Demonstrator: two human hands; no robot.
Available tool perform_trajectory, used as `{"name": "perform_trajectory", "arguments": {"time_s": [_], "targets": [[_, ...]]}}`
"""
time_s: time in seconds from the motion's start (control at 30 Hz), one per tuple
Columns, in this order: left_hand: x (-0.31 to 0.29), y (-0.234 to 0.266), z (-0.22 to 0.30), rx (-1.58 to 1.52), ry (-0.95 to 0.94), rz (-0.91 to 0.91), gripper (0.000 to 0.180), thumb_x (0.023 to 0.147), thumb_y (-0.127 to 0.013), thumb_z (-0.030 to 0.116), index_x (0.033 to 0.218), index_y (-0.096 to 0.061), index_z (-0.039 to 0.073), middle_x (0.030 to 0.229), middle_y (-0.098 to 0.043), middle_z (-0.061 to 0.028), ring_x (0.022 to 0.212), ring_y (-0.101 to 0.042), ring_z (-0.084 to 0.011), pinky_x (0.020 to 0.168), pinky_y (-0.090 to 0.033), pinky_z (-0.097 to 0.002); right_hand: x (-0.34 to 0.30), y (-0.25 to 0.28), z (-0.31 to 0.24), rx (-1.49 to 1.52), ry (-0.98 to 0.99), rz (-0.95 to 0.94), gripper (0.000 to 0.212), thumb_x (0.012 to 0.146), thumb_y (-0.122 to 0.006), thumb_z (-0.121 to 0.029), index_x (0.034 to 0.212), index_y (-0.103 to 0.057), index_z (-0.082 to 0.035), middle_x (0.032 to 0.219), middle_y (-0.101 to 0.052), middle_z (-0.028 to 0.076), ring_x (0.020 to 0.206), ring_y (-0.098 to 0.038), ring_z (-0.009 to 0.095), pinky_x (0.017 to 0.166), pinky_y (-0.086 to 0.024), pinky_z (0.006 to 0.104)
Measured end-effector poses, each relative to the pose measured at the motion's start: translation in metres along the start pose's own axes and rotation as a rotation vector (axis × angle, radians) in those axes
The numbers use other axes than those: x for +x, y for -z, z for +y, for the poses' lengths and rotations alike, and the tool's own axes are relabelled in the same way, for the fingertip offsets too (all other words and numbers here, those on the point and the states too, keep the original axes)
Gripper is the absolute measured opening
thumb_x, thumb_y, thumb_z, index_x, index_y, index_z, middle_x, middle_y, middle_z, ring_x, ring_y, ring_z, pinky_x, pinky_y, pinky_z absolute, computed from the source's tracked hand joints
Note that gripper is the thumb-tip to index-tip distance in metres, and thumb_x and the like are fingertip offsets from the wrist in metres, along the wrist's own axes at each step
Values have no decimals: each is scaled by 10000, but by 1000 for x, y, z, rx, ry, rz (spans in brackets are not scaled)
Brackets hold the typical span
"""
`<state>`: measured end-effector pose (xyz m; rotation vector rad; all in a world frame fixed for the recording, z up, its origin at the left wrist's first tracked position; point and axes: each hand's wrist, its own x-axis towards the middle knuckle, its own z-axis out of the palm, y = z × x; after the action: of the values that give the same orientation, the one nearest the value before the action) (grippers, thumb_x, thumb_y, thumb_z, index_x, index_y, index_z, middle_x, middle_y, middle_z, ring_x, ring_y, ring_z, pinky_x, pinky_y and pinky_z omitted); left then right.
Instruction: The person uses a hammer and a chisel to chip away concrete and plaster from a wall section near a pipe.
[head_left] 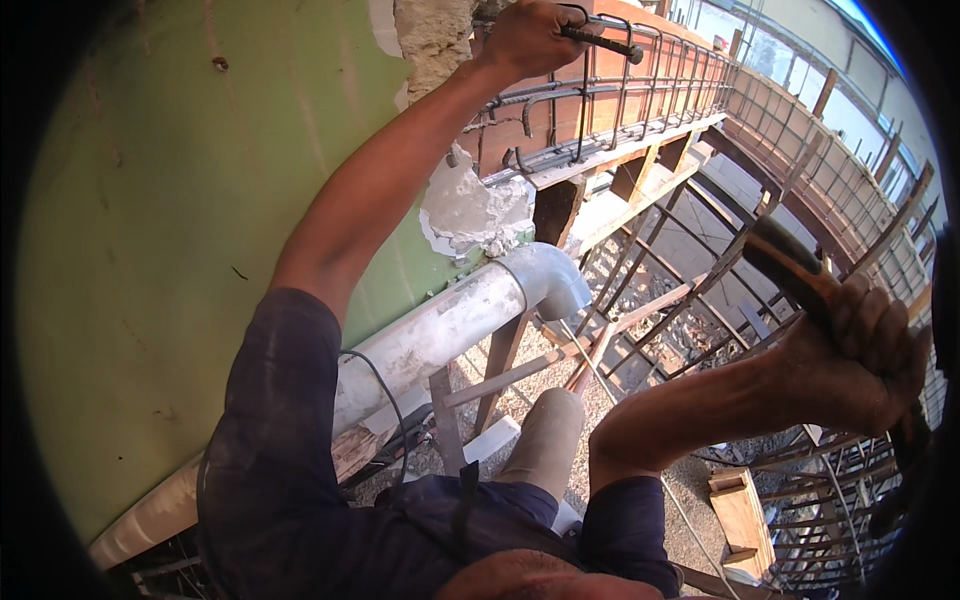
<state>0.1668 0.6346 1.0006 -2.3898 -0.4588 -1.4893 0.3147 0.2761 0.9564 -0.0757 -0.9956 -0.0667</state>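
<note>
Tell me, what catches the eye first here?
The outstretched left hand grips a dark steel rod atop a rusty rebar cage at the top. At right, the right hand clutches a dark wooden tool handle. Between them, a grey metal pipe runs along the pale green wall.

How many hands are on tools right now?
2. The left hand is up at the rebar cage, closed on a dark tool handle. The right hand is low at the right, gripping a dark-handled tool. No other hands show.
</note>
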Motion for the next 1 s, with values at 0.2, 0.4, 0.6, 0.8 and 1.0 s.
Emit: {"name": "perform_trajectory", "arguments": {"time_s": [0.2, 0.4, 0.6, 0.8, 1.0], "targets": [[-5, -7, -17, 45, -6, -27, 177, 771, -626, 261, 775, -666, 89, 761, -665, -177, 735, -656, -373, 663, -520, -468, -85, -45, 131, -237, -884, 73, 330, 928, -604, -198, 673, -405, -132, 524, -341, -44, 401, -321, 65, 392, -263, 267], [-7, -4, -11, 19, 121, -30, 157, 757, -634, 234, 713, -635, 84, 698, -632, -173, 672, -637, -347, 606, -484, -457, -107, -19, 100, -239, -987, 87, 377, 923, -666, -231, 658, -409, -153, 495, -302, -73, 358, -269, 42, 339, -222, 257], [-6, 0, -4, -45, 96, -40, 164, 755, -644, 242, 714, -634, 83, 705, -634, -171, 684, -635, -355, 615, -487, -462, -45, -28, 63, 65, -291, 225, 423, 977, -475, -276, 609, -299, -160, 500, -230, -36, 385, -267, 76, 370, -284, 277], [-6, -2, -8, 11, 62, -82, 161, 749, -650, 238, 723, -634, 80, 733, -638, -184, 730, -640, -365, 658, -501, -466, -96, -21, 151, -231, -1007, -9, 348, 911, -651, -192, 659, -417, -145, 500, -346, -60, 372, -298, 58, 369, -228, 253], [-1, 1, -18, 89, 125, 19, 210, 787, -675, 313, 823, -733, 115, 771, -685, -182, 756, -669, -375, 689, -539, -473, -91, -13, 92, -211, -792, 181, 365, 937, -616, -209, 654, -393, -151, 509, -293, -61, 378, -267, 52, 364, -227, 243]]}}
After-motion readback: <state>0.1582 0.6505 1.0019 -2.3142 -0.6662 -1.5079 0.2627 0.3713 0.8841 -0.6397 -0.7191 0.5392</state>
